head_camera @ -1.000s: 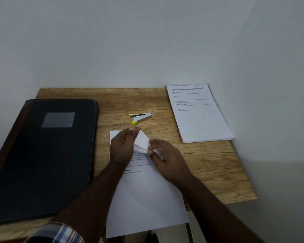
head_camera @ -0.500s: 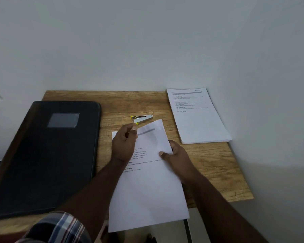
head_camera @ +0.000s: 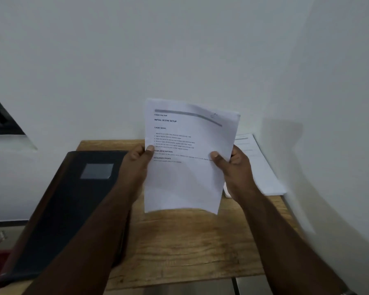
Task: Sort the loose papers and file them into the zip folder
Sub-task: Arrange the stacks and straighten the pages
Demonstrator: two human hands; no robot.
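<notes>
**Sheet in hand, folder unopened — filing not begun**

Observed: both hands held one printed sheet (head_camera: 185,158) upright above the wooden table (head_camera: 192,248), print facing the camera. Left hand (head_camera: 134,165) gripped the sheet's left edge, thumb pressed on the front, remaining fingers curled behind and out of sight. Right hand (head_camera: 234,167) gripped the right edge likewise, thumb on the front near the last lines of text. Whether this was a single page or several together could not be told; the upper right corner looked slightly creased.

Headings on the page were legible in part ("INITIAL SCENE SETUP", "TASK GOAL"); body text was too blurred to read.

Zip folder (head_camera: 73,209): dark, lying flat on the left part of the table, cover down, with a grey label window on top. No paper visible in or on it. Zip not visible from this angle.

A stack of papers (head_camera: 262,173) lay at the far right of the table against the wall, partly hidden behind the right hand and the held sheet.

Judgement: task appeared early-to-middle. Sorting seemed under way, one sheet being inspected and a stack set aside. Remaining, as far as could be seen: gathering the sheets together, opening the folder, inserting the papers, closing the zip.
</notes>
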